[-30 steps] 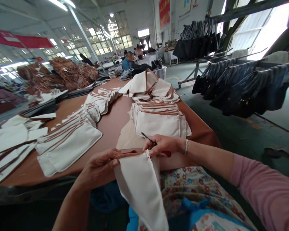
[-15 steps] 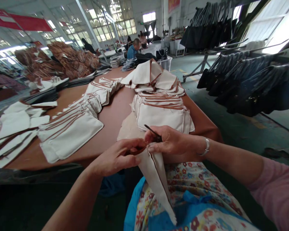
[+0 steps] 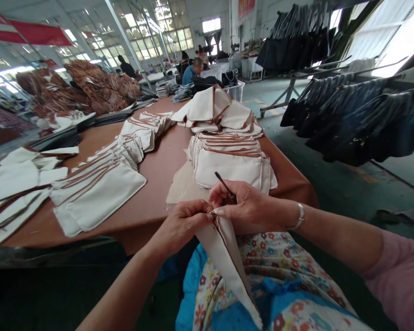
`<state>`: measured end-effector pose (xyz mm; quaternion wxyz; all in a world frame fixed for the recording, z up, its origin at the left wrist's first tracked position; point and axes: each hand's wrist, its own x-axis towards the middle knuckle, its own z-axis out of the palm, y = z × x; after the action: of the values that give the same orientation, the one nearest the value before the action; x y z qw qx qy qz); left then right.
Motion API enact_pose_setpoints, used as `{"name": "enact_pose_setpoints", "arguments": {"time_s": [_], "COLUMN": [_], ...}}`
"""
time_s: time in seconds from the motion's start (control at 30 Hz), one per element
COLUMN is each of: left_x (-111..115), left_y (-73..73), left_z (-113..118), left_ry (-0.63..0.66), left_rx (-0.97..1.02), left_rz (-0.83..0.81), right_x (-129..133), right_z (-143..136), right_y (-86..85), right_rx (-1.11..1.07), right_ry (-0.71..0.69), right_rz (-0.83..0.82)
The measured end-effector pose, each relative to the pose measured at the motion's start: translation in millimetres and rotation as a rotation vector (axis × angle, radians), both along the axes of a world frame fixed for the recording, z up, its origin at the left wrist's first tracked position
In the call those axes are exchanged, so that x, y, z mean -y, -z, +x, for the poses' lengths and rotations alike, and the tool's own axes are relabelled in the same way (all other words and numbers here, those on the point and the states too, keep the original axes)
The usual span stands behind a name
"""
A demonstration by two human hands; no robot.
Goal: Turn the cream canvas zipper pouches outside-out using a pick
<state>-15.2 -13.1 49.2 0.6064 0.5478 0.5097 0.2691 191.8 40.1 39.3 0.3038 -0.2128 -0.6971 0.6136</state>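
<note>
white cloth piece (image 3: 224, 257) pinched at its top by both hands

through the head camera i have my left hand (image 3: 189, 220) closed on the upper end of the piece, thumb against fingers. my right hand (image 3: 244, 204) grips the same end from the other side, fingertips nearly meeting the left ones. it also holds a dark tool (image 3: 224, 182), whose narrow tip points up and away from the cloth; most of the tool is hidden in my grip, so it may be a small pair of scissors, but i can't be certain.

the piece hangs below both hands, folded narrow, a brown strip along its edge, its lower point coming down in front of the flowered apron (image 3: 276, 262). a metal bracelet (image 3: 299, 218) circles my right wrist.

just beyond my hands, on the brown table (image 3: 158, 174), lie a tan sheet (image 3: 182, 184) and a stack of white pieces (image 3: 231, 165), with a looser pile (image 3: 207, 108) behind. a fanned row of white pieces (image 3: 103, 188) lies to the left, well apart from the stack.
</note>
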Motion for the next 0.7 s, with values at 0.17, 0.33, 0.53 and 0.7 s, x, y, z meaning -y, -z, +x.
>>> {"name": "enact_pose_setpoints", "arguments": {"time_s": [0.17,0.33,0.53,0.7], "left_x": [3.2,3.1,2.7,3.3], "left_y": [0.3,-3.4,-2.2,-3.1], "left_z": [1.1,2.2,6.0,12.4], "left_ry": [-0.004,0.011,-0.022,-0.039], "left_rx": [-0.091,-0.175,-0.268,-0.307], "left_rz": [0.085,0.103,0.121,0.175], "right_x": [-19.0,-24.4,-16.0,-13.3], "right_z": [17.6,15.4,2.0,3.2], "right_y": [4.8,16.4,20.0,18.1], "right_rx": [0.083,0.185,0.118,0.122], "right_ry": [-0.194,-0.242,-0.045,-0.032], "right_rz": [-0.228,-0.194,0.027,0.069]}}
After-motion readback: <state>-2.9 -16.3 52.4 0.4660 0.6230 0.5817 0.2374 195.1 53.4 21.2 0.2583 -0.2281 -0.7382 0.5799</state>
